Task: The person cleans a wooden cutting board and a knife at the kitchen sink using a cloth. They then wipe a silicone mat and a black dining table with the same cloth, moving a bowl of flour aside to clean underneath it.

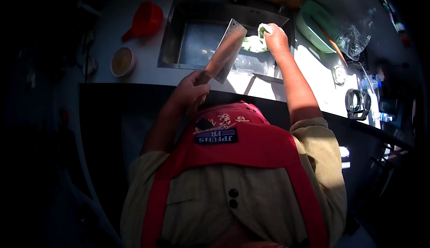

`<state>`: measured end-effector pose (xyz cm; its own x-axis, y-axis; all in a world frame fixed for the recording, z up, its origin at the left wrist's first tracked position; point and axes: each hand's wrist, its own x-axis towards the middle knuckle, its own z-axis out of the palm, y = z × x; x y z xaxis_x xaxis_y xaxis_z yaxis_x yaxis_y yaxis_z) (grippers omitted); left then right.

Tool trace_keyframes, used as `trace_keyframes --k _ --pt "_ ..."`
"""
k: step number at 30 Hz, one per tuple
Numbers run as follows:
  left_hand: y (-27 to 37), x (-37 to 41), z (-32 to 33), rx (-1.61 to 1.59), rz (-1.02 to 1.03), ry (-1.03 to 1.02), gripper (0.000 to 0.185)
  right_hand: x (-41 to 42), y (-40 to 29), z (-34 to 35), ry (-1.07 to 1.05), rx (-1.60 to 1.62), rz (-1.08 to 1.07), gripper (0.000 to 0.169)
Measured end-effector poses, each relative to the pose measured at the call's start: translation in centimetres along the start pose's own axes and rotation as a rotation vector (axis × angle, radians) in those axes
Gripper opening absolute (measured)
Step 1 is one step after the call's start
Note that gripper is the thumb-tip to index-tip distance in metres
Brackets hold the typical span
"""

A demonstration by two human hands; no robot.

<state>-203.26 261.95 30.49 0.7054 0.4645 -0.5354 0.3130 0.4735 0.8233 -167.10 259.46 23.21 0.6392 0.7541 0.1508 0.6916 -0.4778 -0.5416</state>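
My left hand [192, 92] grips the handle of a cleaver [227, 52] at the sink's front edge. Its broad metal blade tilts up and away from me, over the stainless steel sink [198, 40]. Over the right part of the basin, my right hand [277, 39] holds a pale green and white cloth [256, 44] that hangs from the fingers. The cloth lies close to the blade's right side; whether the two touch I cannot tell.
A red plastic dipper [147, 18] and a bowl of liquid with orange bits [123, 62] stand left of the sink. To the right are a green plastic basket [314, 26], a clear plastic bag [354, 43], a glass jar [340, 75] and a dark-framed clear container [358, 103]. Faucets rise behind the basin.
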Motion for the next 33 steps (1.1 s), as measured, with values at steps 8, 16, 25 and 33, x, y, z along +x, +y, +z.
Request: trace_keyframes --k 8,16,25,33 --pt "-0.2 -0.2 -0.7 1.577 0.532 0.378 0.05 -3.2 -5.1 -8.4 0.118 0.313 -0.12 0.034" --pt "1.1 0.4 0.4 1.721 0.592 0.311 0.053 -11.7 -12.2 0.1 -0.194 0.085 -0.562 0.033" --pt "-0.1 -0.8 -0.6 1.686 0.607 0.484 0.05 -4.4 1.5 -4.5 0.225 -0.115 -0.058 0.027" --pt "1.4 1.8 1.5 1.623 0.571 0.352 0.051 -11.0 -9.5 -0.5 0.09 0.076 -0.746 0.036"
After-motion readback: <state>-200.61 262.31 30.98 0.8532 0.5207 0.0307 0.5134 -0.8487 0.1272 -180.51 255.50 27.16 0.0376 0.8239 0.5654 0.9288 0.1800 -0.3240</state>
